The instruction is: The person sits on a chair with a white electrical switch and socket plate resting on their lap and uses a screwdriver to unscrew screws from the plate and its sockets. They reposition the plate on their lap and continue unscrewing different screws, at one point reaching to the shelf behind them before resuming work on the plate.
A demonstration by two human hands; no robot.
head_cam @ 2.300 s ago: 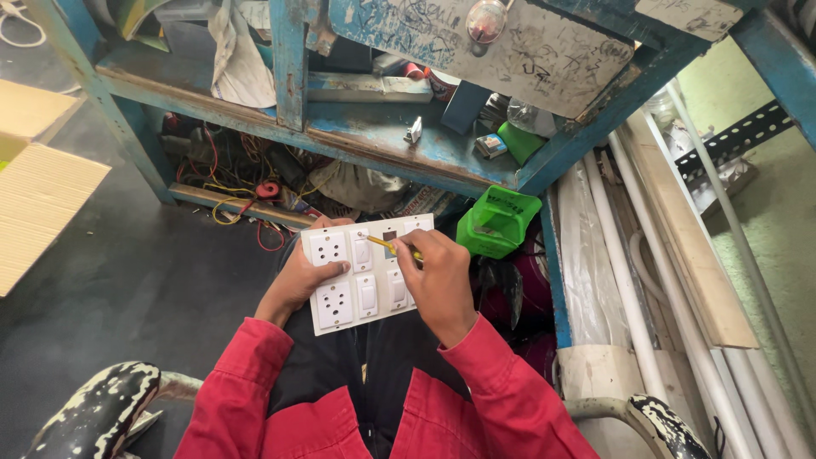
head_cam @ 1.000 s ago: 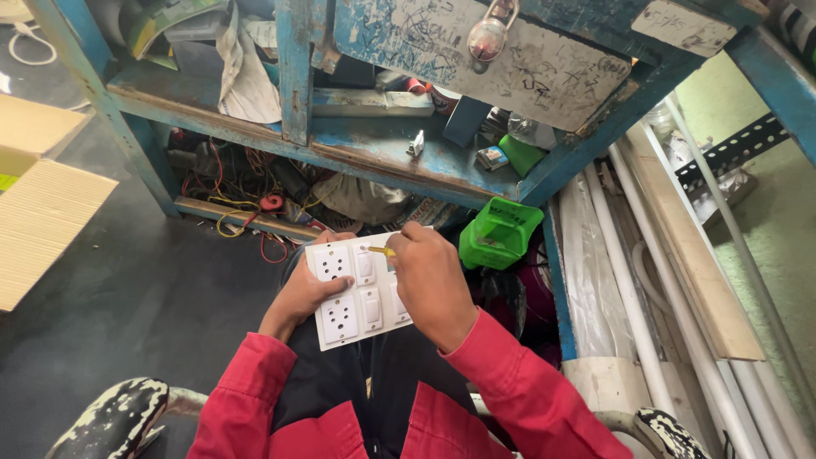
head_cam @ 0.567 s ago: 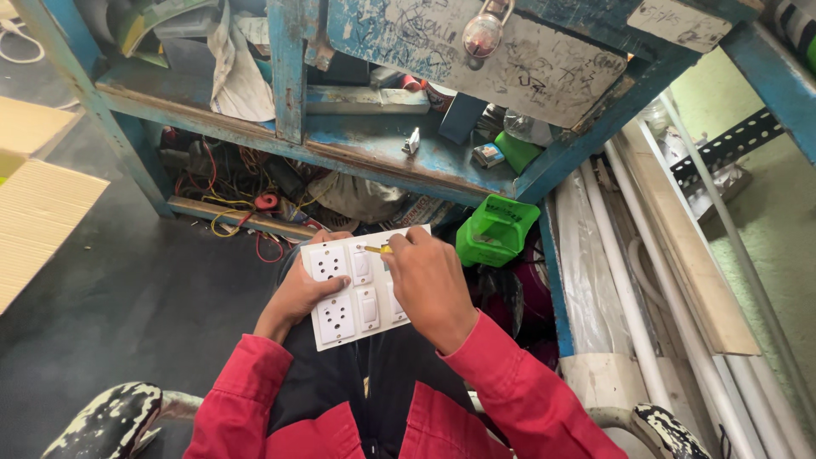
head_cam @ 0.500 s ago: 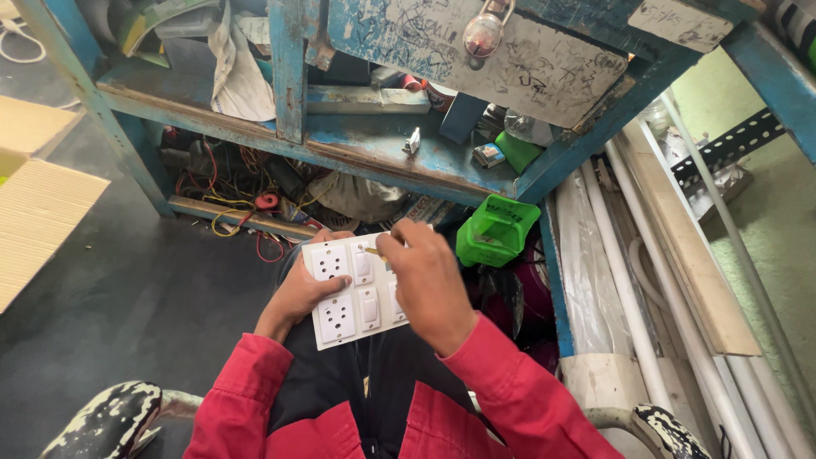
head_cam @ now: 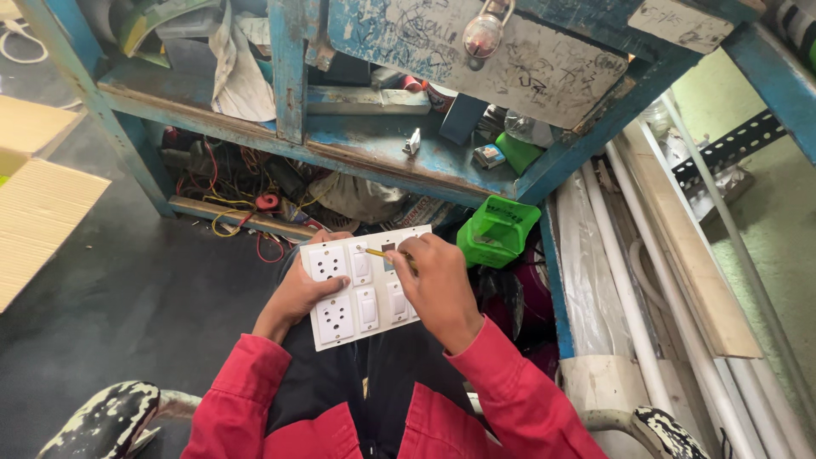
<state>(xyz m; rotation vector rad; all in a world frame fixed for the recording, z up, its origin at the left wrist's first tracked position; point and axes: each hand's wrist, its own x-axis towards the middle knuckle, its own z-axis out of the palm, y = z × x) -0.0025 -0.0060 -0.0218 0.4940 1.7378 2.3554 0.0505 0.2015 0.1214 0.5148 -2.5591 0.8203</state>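
A worn blue bench (head_cam: 399, 157) fills the top of the view, its lower shelf crowded with rags, small parts and a tangle of wires (head_cam: 246, 183) underneath. White pipes (head_cam: 629, 280) lie along its right side, and cardboard (head_cam: 34, 221) lies on the dark floor at the left. A green box (head_cam: 499, 231) sits just right of the hands.

The white switch plate (head_cam: 361, 285) rests on the person's lap, tilted, with two sockets on its left and rocker switches beside them. The left hand (head_cam: 297, 293) grips the plate's left edge, fingers wrapped under it and thumb on the face. The right hand (head_cam: 433, 285) is closed around a small yellow-handled tool (head_cam: 378, 252), probably a screwdriver, whose tip meets the plate near a dark opening at the top edge.

To do this well, the plate should be braced firmly against the lap so it cannot rock, the tool kept square to the plate's face, and pressure kept light so the tip does not slip across the white plastic or toward the left thumb.
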